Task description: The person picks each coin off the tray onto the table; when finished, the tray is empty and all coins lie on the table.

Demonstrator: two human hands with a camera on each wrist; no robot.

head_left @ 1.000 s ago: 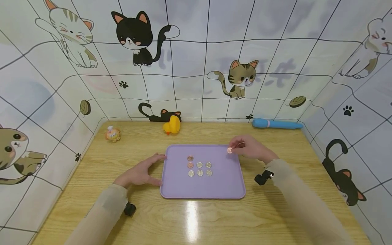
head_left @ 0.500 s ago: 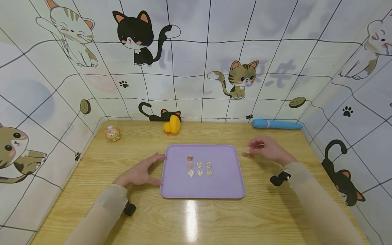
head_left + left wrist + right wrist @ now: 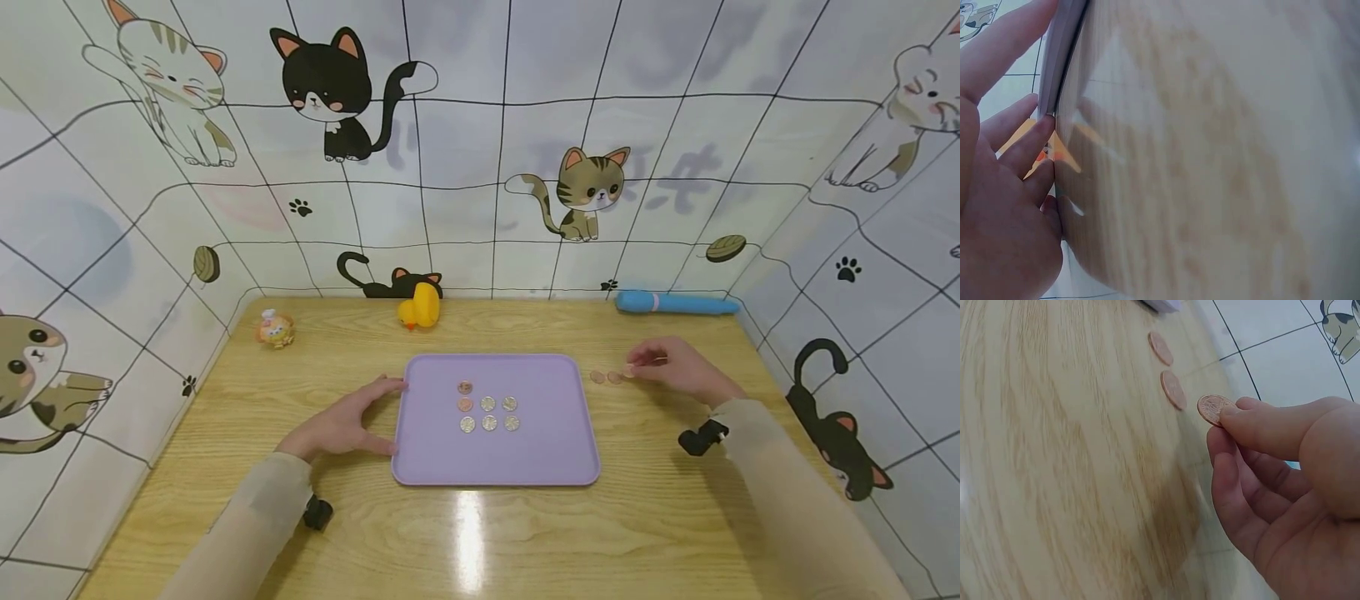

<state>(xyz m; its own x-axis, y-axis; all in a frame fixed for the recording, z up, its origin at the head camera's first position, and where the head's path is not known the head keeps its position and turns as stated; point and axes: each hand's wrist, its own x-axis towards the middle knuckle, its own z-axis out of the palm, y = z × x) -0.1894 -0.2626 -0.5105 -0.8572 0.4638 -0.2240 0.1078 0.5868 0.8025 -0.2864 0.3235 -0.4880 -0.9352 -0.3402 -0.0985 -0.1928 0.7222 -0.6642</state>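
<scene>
Between thumb and fingers my right hand (image 3: 678, 367) pinches a copper coin (image 3: 1211, 409), just above the table in the right wrist view. Two more copper coins (image 3: 1172, 390) lie flat on the wood, in a row between that hand and the purple tray (image 3: 547, 454). On the tray are two copper coins (image 3: 465, 404), one behind the other, and several silver coins (image 3: 489, 423) in two rows. My left hand (image 3: 341, 425) rests at the tray's left edge, fingers extended and spread; the left wrist view shows fingertips touching the tray's side.
A yellow rubber duck (image 3: 422, 307) lies at the back of the table, with a small orange figurine (image 3: 276, 328) to its left. A blue pen-shaped object (image 3: 678, 303) lies along the back right edge. Cat-patterned cloth walls (image 3: 465, 150) enclose the wooden table (image 3: 360, 533) at back and sides.
My right hand has moved right with a copper coin, from over the tray's back right corner to above the table. Two copper coins beside the tray now show fully. My left hand stays put.
</scene>
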